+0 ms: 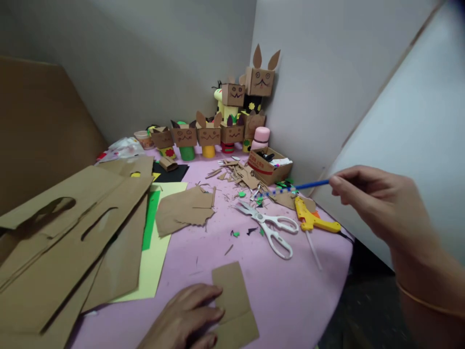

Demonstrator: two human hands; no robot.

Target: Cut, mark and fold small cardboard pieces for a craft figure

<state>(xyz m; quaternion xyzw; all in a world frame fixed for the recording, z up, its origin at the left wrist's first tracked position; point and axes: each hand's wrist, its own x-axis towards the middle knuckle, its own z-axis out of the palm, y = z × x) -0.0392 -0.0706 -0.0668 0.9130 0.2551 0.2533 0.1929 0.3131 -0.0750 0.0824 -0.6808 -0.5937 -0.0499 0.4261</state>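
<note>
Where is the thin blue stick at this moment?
Head view, right side: the blue stick is pinched in the right hand. Its far end points left, above the yellow glue gun and near the small cardboard box.

No words or numbers can be read here. The little cardboard box (267, 169) near the far right edge of the tabletop (290, 295) has red print on its side, but it is too small and blurry to read.

White-handled scissors (262, 221) and a yellow glue gun (308, 219) lie centre right on the pink table (290, 295). Cardboard box figures (209, 134) stand at upper centre; large cut cardboard sheets (65, 252) fill the left.
</note>
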